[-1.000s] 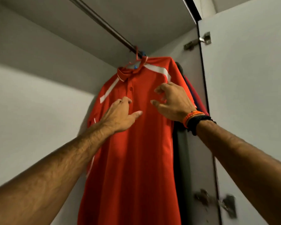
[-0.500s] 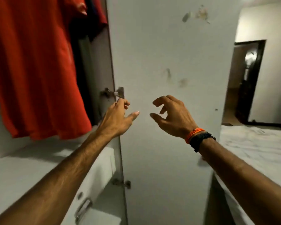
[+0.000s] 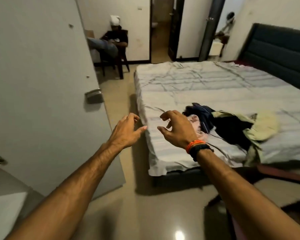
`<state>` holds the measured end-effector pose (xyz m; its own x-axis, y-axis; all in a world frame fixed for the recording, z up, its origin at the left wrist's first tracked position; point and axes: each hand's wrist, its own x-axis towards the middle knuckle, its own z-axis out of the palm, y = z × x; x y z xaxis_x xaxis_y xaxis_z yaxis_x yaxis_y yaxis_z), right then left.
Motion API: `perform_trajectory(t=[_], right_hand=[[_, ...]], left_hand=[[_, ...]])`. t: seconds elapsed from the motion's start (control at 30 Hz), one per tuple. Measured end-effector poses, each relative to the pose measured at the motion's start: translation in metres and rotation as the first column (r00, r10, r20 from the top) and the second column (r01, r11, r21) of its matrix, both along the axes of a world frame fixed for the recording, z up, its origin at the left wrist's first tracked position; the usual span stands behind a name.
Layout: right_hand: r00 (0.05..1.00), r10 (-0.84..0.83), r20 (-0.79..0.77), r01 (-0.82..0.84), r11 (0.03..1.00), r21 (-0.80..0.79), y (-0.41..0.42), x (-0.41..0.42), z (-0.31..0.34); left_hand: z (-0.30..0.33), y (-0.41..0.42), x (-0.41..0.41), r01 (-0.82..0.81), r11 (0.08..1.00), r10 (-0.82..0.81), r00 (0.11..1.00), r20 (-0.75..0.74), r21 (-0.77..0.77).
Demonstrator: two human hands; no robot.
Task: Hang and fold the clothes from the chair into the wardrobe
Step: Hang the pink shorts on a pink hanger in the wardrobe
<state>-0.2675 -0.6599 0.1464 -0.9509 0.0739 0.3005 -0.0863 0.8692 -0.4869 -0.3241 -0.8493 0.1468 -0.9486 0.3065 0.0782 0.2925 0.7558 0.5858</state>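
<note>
A heap of clothes (image 3: 230, 125) lies on the bed (image 3: 206, 87), close to its near edge and toward the near right corner. The heap mixes dark navy, black, pale pink and pale yellow-green cloth; the single garments cannot be told apart, and the pink part is partly hidden behind the right hand (image 3: 177, 129). One yellow-green piece hangs down over the bed's near edge.

Both hands are raised in the air in front of the bed and hold nothing. The right hand has its fingers loosely curled and spread, the thumb standing apart, and hovers above the bed's near left corner, just beside the heap. Its wrist carries an orange band and a black band (image 3: 197, 148). The left hand (image 3: 127, 130) is likewise relaxed with bent fingers, and hangs over the floor just off the bed's left edge.

The bed wears a pale striped sheet, rumpled, and a dark headboard (image 3: 277, 54) stands at its far right, cut off by the frame. At the left stands the open wardrobe door (image 3: 42, 84) with a metal handle (image 3: 93, 96). At the bottom right a dark piece of furniture is cut off and too blurred to name.

Beyond the door a person sits on a dark chair (image 3: 118, 63) in the far corner, partly hidden by the door. No writing or labels can be read anywhere.
</note>
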Motion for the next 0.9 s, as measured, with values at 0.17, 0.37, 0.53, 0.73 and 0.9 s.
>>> perform_trajectory(t=[0.17, 0.37, 0.53, 0.73, 0.9], right_hand=[[0.971, -0.176, 0.164, 0.187, 0.981, -0.050, 0.100, 0.012, -0.055], [0.889, -0.362, 0.281, 0.387, 0.922, -0.035, 0.200, -0.006, -0.104], [0.805, -0.452, 0.385, 0.497, 0.867, -0.021, 0.268, -0.037, -0.127], [0.736, -0.505, 0.450, 0.584, 0.811, -0.045, 0.332, -0.080, -0.148], [0.720, -0.488, 0.493, 0.591, 0.804, -0.067, 0.408, -0.128, -0.175]], left_hand=[[-0.052, 0.117, -0.015, 0.181, 0.983, -0.178, 0.979, 0.099, -0.018], [-0.113, 0.233, -0.066, 0.350, 0.936, -0.336, 0.924, 0.181, -0.047], [-0.144, 0.313, -0.124, 0.459, 0.886, -0.426, 0.861, 0.277, -0.063], [-0.169, 0.386, -0.178, 0.511, 0.857, -0.456, 0.813, 0.363, -0.067], [-0.192, 0.461, -0.222, 0.515, 0.854, -0.443, 0.795, 0.415, -0.073]])
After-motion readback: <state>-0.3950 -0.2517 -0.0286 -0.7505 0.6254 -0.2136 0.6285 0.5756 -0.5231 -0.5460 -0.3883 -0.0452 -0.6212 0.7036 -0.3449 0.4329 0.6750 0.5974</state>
